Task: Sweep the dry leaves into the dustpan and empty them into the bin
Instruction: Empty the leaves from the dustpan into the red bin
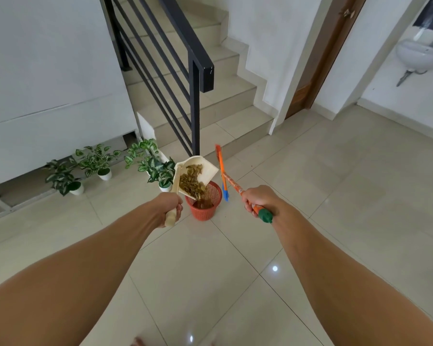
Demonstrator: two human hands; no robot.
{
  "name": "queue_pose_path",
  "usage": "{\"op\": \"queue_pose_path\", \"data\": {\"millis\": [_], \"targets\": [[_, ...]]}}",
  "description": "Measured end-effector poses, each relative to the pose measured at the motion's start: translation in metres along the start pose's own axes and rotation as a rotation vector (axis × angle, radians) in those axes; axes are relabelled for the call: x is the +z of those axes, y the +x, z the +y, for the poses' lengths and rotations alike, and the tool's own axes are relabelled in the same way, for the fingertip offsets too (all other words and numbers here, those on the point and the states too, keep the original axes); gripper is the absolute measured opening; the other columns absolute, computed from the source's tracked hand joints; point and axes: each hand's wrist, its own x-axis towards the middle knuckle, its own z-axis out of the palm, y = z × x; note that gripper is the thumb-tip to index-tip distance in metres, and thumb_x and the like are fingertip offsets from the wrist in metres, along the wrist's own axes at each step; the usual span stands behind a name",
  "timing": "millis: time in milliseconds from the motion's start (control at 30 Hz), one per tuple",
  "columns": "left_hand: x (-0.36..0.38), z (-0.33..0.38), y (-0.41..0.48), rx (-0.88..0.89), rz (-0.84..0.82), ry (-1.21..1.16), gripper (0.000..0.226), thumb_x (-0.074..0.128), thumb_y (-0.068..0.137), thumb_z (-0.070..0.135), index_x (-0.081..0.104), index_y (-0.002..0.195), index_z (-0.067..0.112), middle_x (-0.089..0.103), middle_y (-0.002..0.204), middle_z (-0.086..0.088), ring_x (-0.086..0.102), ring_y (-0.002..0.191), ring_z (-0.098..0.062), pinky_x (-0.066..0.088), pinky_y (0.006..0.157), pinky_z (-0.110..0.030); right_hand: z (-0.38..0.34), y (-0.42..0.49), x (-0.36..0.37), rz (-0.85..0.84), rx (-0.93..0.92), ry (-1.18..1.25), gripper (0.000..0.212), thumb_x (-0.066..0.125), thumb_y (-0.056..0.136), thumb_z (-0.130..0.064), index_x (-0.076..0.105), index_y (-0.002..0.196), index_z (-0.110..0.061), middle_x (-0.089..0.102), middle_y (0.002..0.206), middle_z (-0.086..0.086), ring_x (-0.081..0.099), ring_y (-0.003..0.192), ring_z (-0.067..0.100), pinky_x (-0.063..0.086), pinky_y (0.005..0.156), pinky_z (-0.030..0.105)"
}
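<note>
The left hand (171,204) is closed around the dustpan (196,171) handle, pan tipped with its lip directly over the red bin (205,208), dry leaves (191,182) sliding down. The right hand (258,199) grips the broom (233,186), held just beside the bin.

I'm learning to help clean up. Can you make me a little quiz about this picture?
1. True or false: the dustpan is tipped over the bin.
2. What does the right hand hold? A) broom B) potted plant C) sink
3. What is sliding out of the dustpan?

Key:
1. True; the left hand tilts it.
2. A, the broom.
3. Dry leaves, falling into the red bin.
</note>
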Motion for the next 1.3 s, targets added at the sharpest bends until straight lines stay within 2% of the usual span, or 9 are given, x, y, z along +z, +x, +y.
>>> {"op": "queue_pose_path", "data": {"millis": [100,200,367,533,667,767,900,1000,1300], "targets": [[0.008,0.000,-0.004,0.035,0.041,0.059,0.037,0.044,0.106,0.003,0.042,0.143,0.003,0.046,0.063,-0.003,0.040,0.027,-0.002,0.039,0.036,-0.010,-0.002,-0.001,0.000,-0.003,-0.008,0.014,0.015,0.051,0.084,0.000,0.062,0.095,-0.002,0.057,0.062,0.007,0.047,0.027,0.005,0.038,0.032,0.014],[0.010,0.000,-0.008,0.055,0.063,0.129,0.038,0.045,0.106,0.004,0.044,0.143,0.000,0.047,0.063,-0.003,0.041,0.033,-0.005,0.038,0.037,-0.011,-0.003,-0.004,0.002,-0.012,-0.010,0.056,0.012,0.050,0.085,0.002,0.060,0.092,-0.001,0.055,0.062,0.008,0.045,0.025,0.005,0.036,0.031,0.013],[0.009,0.003,-0.014,0.093,0.077,0.237,0.034,0.045,0.105,0.004,0.048,0.139,-0.001,0.049,0.066,-0.004,0.042,0.047,-0.007,0.039,0.035,-0.012,-0.003,-0.009,0.002,-0.023,-0.008,0.071,0.011,0.050,0.086,0.003,0.059,0.087,-0.003,0.055,0.063,0.008,0.045,0.025,0.005,0.036,0.030,0.012],[0.007,0.003,-0.020,0.103,0.079,0.290,0.014,0.046,0.104,0.004,0.051,0.117,0.001,0.049,0.067,-0.005,0.041,0.051,-0.010,0.038,0.037,-0.011,-0.001,-0.016,0.001,-0.029,-0.020,0.104,0.011,0.050,0.084,0.006,0.059,0.086,0.000,0.054,0.066,0.010,0.045,0.025,0.005,0.036,0.031,0.012],[0.006,0.003,-0.026,0.119,0.095,0.293,0.016,0.047,0.104,0.004,0.051,0.118,0.001,0.050,0.066,-0.005,0.042,0.051,-0.010,0.038,0.038,-0.013,-0.002,-0.024,-0.001,-0.027,-0.041,0.037,0.011,0.050,0.084,0.004,0.059,0.086,-0.002,0.056,0.064,0.009,0.045,0.026,0.005,0.037,0.031,0.013],[0.002,0.004,-0.032,0.118,0.098,0.253,0.014,0.048,0.103,0.004,0.051,0.117,0.002,0.050,0.065,-0.004,0.044,0.047,-0.008,0.040,0.039,-0.013,-0.007,-0.032,-0.001,-0.038,-0.064,0.050,0.012,0.050,0.086,0.005,0.058,0.081,-0.002,0.055,0.065,0.010,0.045,0.025,0.004,0.036,0.030,0.012],[-0.015,0.005,-0.046,0.075,0.096,0.128,0.006,0.049,0.104,0.007,0.051,0.099,0.007,0.050,0.053,-0.001,0.042,0.027,-0.003,0.040,0.036,-0.011,-0.011,-0.044,0.004,-0.060,-0.066,0.110,0.012,0.049,0.085,0.007,0.059,0.086,0.001,0.055,0.069,0.011,0.045,0.024,0.004,0.036,0.030,0.011],[-0.031,0.001,-0.059,0.071,0.097,0.056,0.012,0.048,0.105,0.006,0.052,0.094,0.008,0.049,0.043,0.001,0.041,0.026,-0.003,0.040,0.034,-0.011,-0.012,-0.051,0.010,-0.054,-0.077,0.076,0.011,0.050,0.087,0.005,0.059,0.086,-0.001,0.057,0.071,0.011,0.046,0.024,0.003,0.036,0.030,0.011],[-0.113,-0.032,-0.104,0.020,0.036,-0.219,0.009,0.047,0.105,0.006,0.046,0.096,0.008,0.045,0.046,0.001,0.041,0.026,-0.004,0.039,0.032,-0.009,-0.007,-0.101,0.071,-0.101,-0.080,0.182,0.016,0.049,0.086,0.006,0.060,0.080,-0.004,0.058,0.061,0.009,0.047,0.030,0.004,0.037,0.030,0.012]]}}
